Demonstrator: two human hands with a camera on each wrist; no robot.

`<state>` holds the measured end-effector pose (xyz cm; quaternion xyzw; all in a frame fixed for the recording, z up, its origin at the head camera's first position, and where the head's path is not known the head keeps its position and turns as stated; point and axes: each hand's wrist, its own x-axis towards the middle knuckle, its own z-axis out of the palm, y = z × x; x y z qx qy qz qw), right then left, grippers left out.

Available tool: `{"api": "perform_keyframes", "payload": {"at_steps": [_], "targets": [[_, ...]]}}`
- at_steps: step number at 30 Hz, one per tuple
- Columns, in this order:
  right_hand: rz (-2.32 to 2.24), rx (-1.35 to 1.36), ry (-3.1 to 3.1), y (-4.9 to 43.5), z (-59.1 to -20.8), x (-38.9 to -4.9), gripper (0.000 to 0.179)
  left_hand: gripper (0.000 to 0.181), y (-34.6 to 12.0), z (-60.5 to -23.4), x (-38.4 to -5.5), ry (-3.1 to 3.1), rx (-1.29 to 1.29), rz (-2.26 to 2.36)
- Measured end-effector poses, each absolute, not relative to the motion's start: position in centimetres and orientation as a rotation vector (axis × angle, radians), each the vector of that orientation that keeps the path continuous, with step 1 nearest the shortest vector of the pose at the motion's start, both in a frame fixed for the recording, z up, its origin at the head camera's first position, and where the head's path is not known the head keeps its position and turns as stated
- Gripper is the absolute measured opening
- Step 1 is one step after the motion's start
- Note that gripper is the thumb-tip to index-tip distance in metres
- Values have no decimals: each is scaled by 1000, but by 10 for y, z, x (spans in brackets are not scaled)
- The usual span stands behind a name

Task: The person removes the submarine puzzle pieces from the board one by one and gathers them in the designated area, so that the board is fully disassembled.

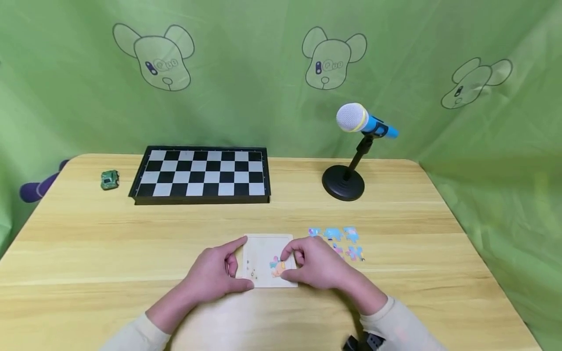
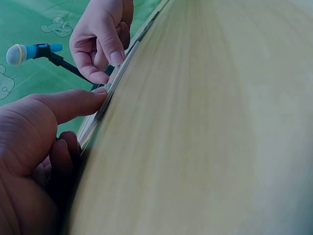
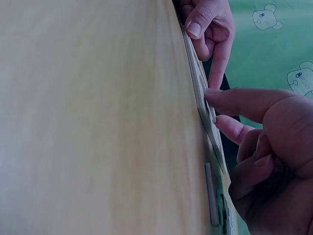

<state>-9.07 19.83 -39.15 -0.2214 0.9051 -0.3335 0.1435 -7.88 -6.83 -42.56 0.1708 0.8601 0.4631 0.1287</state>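
A pale square puzzle board [image 1: 262, 251] lies flat on the table, with small printed marks near its lower left. My left hand [image 1: 210, 274] holds it by the left side, forefinger at the upper corner and thumb at the lower one. Over the board's right part, my right hand [image 1: 322, 264] pinches a colourful jigsaw piece [image 1: 276, 267] between thumb and forefinger, down at the board's surface. Both wrist views show the board's thin edge; the right wrist view has the right thumb [image 3: 234, 100] on top of it. Fingers partly hide the piece.
Several loose jigsaw pieces [image 1: 333, 234] lie right of the board, some partly behind the right hand. Behind stand a black-and-white chessboard [image 1: 199, 173], a small green toy car [image 1: 110, 180] and a blue microphone [image 1: 371, 124] on a black stand [image 1: 343, 183]. Green cloth [image 1: 246, 97] surrounds the table.
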Motion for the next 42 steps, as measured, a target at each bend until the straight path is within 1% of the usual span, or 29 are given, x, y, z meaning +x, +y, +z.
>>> {"api": "perform_keyframes", "payload": {"at_steps": [13,31,42], "targets": [[-1137,-572,2552,220,-381,-84,24,96,-68,-425,-78,2512,503,1346],[-1252,-507,2638,281,-370,-67,25,97,-68,-426,-79,2517,499,1335],[-1225,-376,2729,322,-378,-55,22,97,-68,-425,-78,2531,492,1316]]}}
